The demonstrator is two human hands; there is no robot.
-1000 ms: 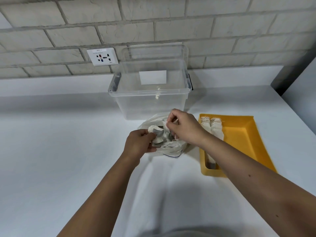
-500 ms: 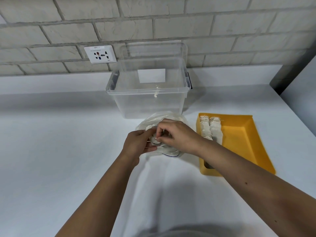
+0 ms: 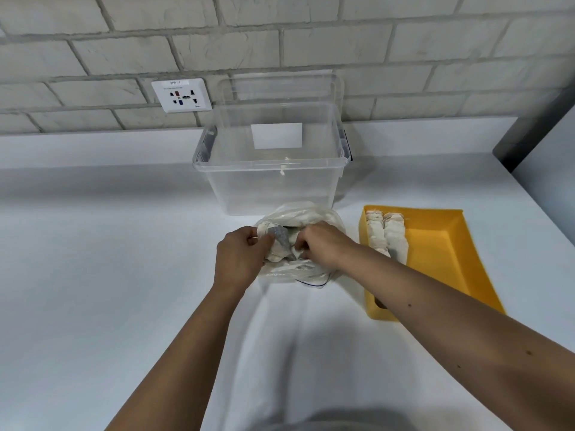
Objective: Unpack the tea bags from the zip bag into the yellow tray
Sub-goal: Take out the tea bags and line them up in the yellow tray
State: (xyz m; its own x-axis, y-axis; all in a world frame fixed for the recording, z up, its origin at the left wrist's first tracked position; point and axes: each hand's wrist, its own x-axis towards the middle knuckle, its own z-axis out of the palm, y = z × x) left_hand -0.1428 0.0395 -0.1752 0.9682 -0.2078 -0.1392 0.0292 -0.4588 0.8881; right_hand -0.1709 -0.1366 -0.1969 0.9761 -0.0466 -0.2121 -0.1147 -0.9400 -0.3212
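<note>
The yellow tray [image 3: 441, 244] is sitting near the tabletop's right edge, carrying two rows of tea bags [image 3: 387, 234] along its left wall. The zip bag [image 3: 298, 213] is lying just left of it. The left hand [image 3: 238, 259] is pinching the bag's mouth, while the right hand [image 3: 323, 244] is curling its fingers around the clumped tea bags [image 3: 280, 247] inside.

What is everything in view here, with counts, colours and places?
zip bag: one, clear, counter centre, in front of the bin
tea bags in bag: several, white and grey, at the bag's mouth
yellow tray: one, right of the bag
tea bags in tray: two rows, white, tray's left side
storage bin: one, clear, behind the bag
lid: one, clear, against the wall
wall socket: one, white, brick wall
left hand: grips bag's edge
right hand: pinches tea bags in bag
</note>
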